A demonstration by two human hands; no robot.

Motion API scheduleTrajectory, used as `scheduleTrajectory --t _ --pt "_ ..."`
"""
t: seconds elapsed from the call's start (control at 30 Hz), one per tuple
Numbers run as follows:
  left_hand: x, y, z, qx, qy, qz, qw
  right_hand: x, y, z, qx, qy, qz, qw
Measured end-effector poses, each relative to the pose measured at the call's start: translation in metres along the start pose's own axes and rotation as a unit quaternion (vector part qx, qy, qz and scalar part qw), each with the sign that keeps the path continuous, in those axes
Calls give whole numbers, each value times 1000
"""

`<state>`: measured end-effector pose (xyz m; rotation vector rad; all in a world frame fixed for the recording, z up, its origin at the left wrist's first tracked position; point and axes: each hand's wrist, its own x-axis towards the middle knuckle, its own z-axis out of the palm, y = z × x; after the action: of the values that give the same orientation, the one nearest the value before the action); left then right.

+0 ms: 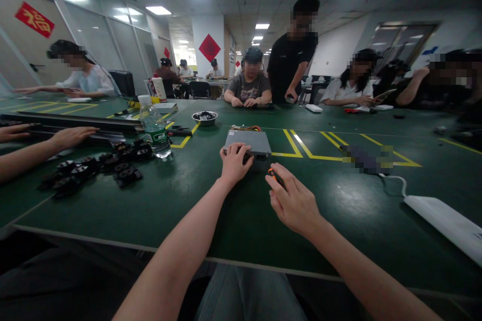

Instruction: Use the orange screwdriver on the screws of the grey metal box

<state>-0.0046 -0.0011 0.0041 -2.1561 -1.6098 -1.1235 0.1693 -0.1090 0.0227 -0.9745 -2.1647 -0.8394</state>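
A grey metal computer power supply (248, 141) lies on the green table in front of me, its bundle of coloured wires at the far side and a black socket on the near side. My left hand (236, 163) grips its near left edge, fingers curled on the top and front. In my right hand (295, 198) is a screwdriver (276, 176) with an orange and black handle. Its thin shaft points up to the near right corner of the power supply; whether the tip touches a screw is too small to tell.
Left of me stand a water bottle (155, 130) and a pile of black fan-like parts (98, 165). A metal bowl (204, 118) of small parts sits farther back. Another person's hands (73, 136) rest at left. A white power bank (446, 223) with a cable lies right.
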Motion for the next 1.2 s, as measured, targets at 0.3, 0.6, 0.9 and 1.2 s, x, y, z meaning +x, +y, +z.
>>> scheduleTrajectory --t 0.3,0.6,0.9,1.2 --pt "0 0 1 -1 3 -2 1000 -1 0 1 -21 22 8 1000" --pt "0 -1 3 -3 9 -2 1000 -4 -1 5 -83 7 28 996" --pt "0 0 0 1 1 -1 1000 -3 -5 4 -69 -9 9 998" --pt "0 -1 1 -2 4 2 1000 -1 -6 3 -37 -19 14 999"
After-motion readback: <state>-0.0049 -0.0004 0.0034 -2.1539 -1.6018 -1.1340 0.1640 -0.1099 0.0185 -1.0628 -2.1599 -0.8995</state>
